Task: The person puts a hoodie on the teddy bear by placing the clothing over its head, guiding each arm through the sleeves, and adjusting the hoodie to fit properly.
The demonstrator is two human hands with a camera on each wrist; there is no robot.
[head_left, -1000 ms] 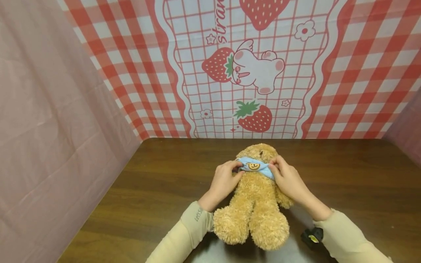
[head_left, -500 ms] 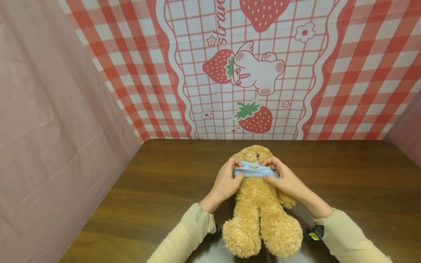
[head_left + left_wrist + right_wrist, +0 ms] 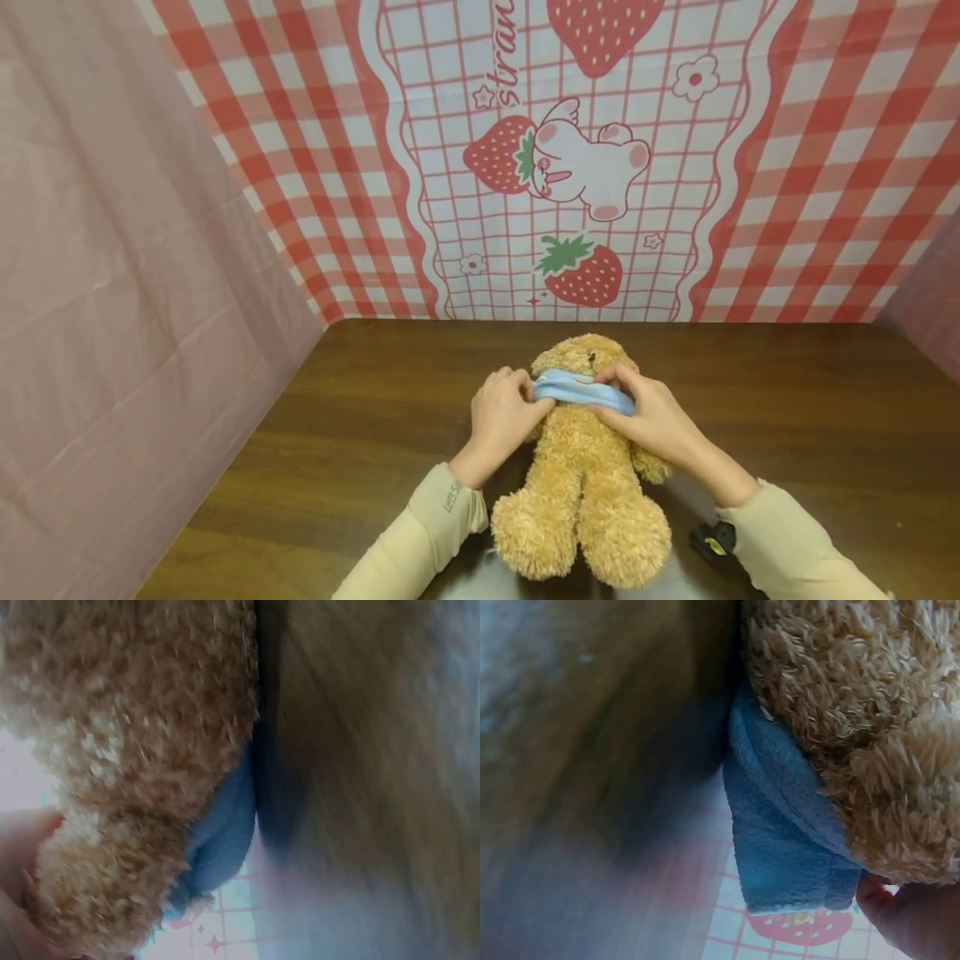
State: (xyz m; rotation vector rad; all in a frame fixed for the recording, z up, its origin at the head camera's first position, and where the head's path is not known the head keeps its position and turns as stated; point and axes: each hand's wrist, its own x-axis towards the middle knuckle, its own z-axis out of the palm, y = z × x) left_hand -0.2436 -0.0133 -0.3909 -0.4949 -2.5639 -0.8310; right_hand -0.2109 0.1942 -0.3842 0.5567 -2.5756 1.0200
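Note:
A fluffy light-brown teddy bear [image 3: 585, 442] lies on its back, feet toward me. Across its neck and lower face runs a strip of blue fleece cloth [image 3: 573, 390], folded over so that its bear-face motif barely shows. My left hand [image 3: 498, 421] pinches the cloth's left end between thumb and fingers. At the right, my right hand [image 3: 660, 417] holds the other side, thumb below and fingers above. In the left wrist view, blue cloth [image 3: 221, 832] shows beneath the bear's fur [image 3: 127, 697]. The right wrist view has the cloth [image 3: 780, 817] hanging under the bear, my fingers [image 3: 915, 915] beside it.
A dark wooden table [image 3: 375, 417] bears the bear. Behind it hangs a red-and-white checked strawberry cloth [image 3: 585, 167], and a pale pink curtain [image 3: 150, 292] hangs at the left. A black wrist device [image 3: 712, 542] sits by my right sleeve.
The cloth's bear-face motif has been folded almost out of sight. The bear's legs swung right, then partly back left. My left hand has shifted slightly left.

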